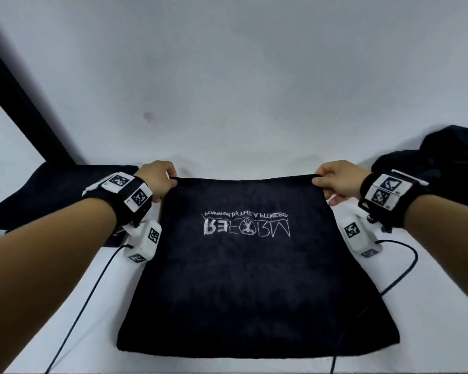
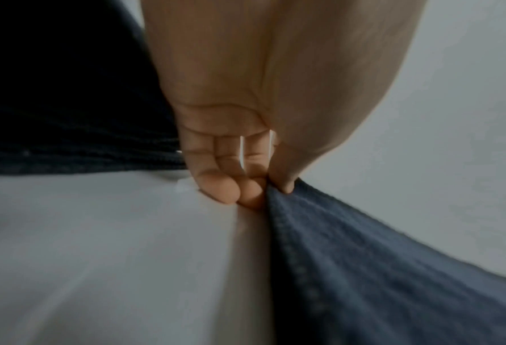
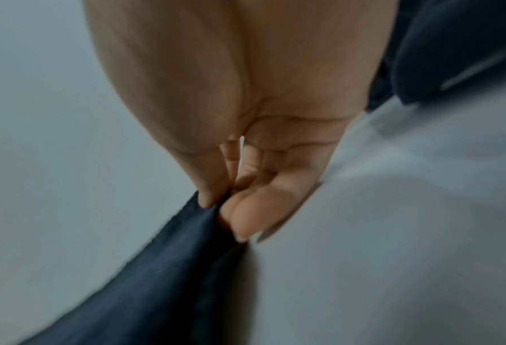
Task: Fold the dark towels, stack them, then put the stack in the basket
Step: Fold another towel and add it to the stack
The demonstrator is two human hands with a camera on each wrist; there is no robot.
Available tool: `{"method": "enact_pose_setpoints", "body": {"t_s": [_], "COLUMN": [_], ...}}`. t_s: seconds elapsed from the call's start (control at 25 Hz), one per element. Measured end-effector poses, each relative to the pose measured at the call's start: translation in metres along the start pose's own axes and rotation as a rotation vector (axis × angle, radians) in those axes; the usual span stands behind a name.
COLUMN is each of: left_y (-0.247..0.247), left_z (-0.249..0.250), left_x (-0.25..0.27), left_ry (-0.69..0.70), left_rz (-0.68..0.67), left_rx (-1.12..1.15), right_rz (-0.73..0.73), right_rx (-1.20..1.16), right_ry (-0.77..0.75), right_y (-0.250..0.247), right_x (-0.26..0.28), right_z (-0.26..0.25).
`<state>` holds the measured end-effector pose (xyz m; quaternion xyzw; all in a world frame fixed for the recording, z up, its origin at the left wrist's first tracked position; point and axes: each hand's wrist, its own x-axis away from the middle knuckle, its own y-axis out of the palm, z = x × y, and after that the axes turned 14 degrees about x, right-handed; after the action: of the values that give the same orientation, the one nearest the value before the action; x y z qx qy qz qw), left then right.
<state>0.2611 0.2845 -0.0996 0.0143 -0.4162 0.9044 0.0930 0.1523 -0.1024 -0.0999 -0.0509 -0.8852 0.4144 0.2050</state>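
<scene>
Head view shows the dark towel spread on the white table, its far corners pinched by the left hand and right hand. Soft and limp, it likely sags unless held at corners. More dark cloth lies beyond the right hand.

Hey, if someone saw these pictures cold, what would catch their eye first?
First, the dark towel with white lettering, spread mid-table, its far corners pinched by the left hand and right hand. Next, a flat dark towel at the left and a crumpled dark heap at the right.
</scene>
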Motion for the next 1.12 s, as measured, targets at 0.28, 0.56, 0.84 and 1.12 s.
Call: {"method": "enact_pose_setpoints", "body": {"t_s": [0.28, 0.56, 0.84, 1.12], "left_y": [0.004, -0.04, -0.021, -0.011], "left_z": [0.01, 0.039, -0.049, -0.078], "left_x": [-0.004, 0.099, 0.277, 0.291], "left_ry": [0.045, 0.375, 0.556, 0.78], "left_rz": [-0.046, -0.176, -0.412, -0.196], "left_rx": [-0.357, -0.439, -0.434, -0.305], "right_rz": [-0.011, -0.007, 0.012, 0.252], "right_rx": [0.14, 0.331, 0.577, 0.716], "right_ry": [0.041, -0.057, -0.543, -0.594], "right_y": [-0.004, -0.027, 0.032, 0.079], "right_x": [-0.008, 0.059, 0.246, 0.285], "right_z": [-0.004, -0.014, 0.044, 0.084]}}
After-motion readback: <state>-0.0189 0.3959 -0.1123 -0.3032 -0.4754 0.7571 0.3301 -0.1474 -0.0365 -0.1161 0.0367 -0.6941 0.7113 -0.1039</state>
